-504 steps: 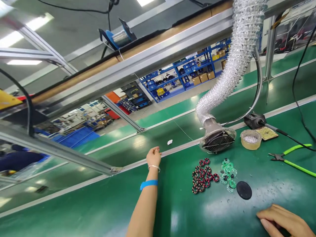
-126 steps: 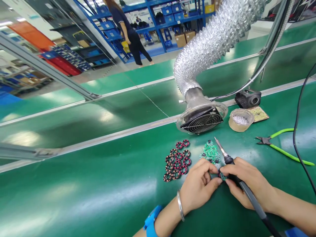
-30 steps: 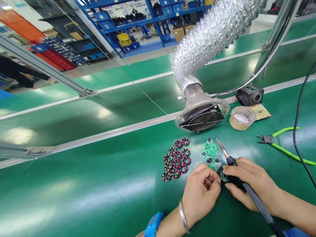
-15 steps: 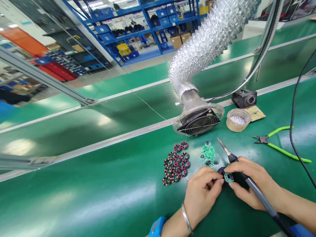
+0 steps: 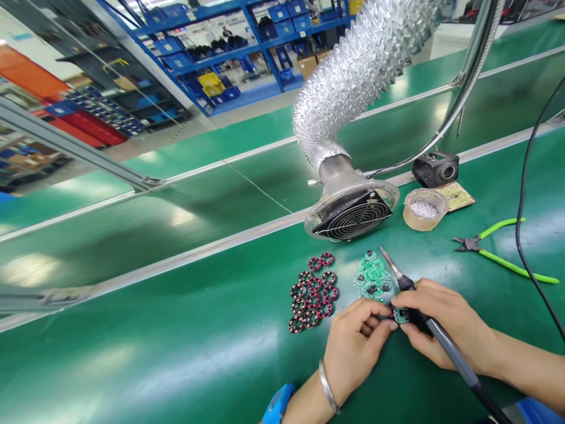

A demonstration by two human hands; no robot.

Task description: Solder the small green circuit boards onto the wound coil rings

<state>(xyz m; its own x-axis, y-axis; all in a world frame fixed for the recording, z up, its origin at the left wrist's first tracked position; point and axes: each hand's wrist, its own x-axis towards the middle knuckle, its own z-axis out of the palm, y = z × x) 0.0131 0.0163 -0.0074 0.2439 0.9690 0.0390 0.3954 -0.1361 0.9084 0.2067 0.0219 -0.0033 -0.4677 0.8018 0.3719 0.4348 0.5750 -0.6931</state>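
My left hand [image 5: 356, 333] is closed, thumb and forefinger pinching a small wound ring [image 5: 392, 310], mostly hidden by fingers and board. Against that ring sits a small round green circuit board [image 5: 401, 316], its far edge between my right thumb and forefinger. My right hand [image 5: 454, 324] also grips a soldering iron [image 5: 451, 346], its tip pointing up and left, away from the board. Just beyond my fingers lies a pile of green circuit boards [image 5: 372, 277]. Left of it, several copper-wound rings [image 5: 313, 292] stand in rows on the green bench.
A fume extractor fan [image 5: 355, 218] on a silver duct [image 5: 335, 100] hangs beyond the boards. At the right are a tub of metal shavings [image 5: 421, 219], a yellow sponge [image 5: 457, 196], a black iron holder [image 5: 436, 172], green-handled cutters [image 5: 498, 250] and a black cable [image 5: 522, 224].
The circuit board has come over the wound ring between my fingers and now covers more of it. The iron's tip has shifted slightly left with my right hand. The camera view has moved a little.
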